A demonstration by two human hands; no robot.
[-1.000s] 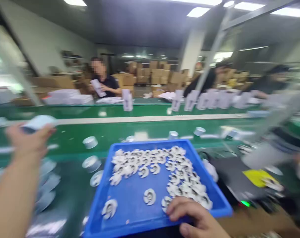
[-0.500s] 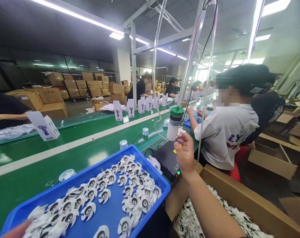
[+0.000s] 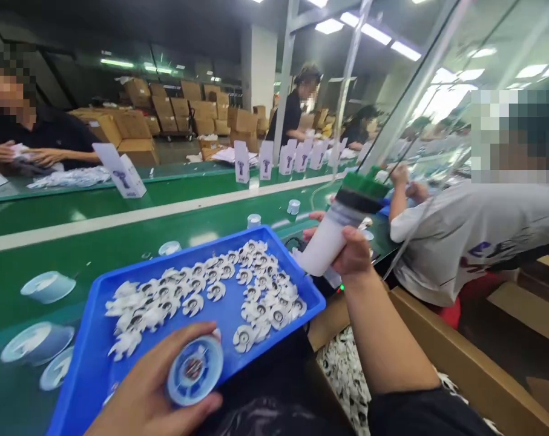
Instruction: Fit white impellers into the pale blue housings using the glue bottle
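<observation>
My left hand is closed round a light-blue round plastic housing, its open end with spokes and a dark centre facing me, over the near edge of the blue tray. My right hand grips a white cylinder with a green cap and a black band. The cylinder leans, its white end low and to the left, above the tray's right corner. Inside the tray lie many small white fan impellers with dark hubs.
More light-blue housings stand on the green conveyor left of and behind the tray. White printed boxes line its far side. A cardboard carton of impellers sits at my right. Co-workers are across the belt and at the right.
My right hand has taken hold of the hanging cylinder and tilted it. My left hand has come into view with a light-blue housing. The view has shifted to the right.
</observation>
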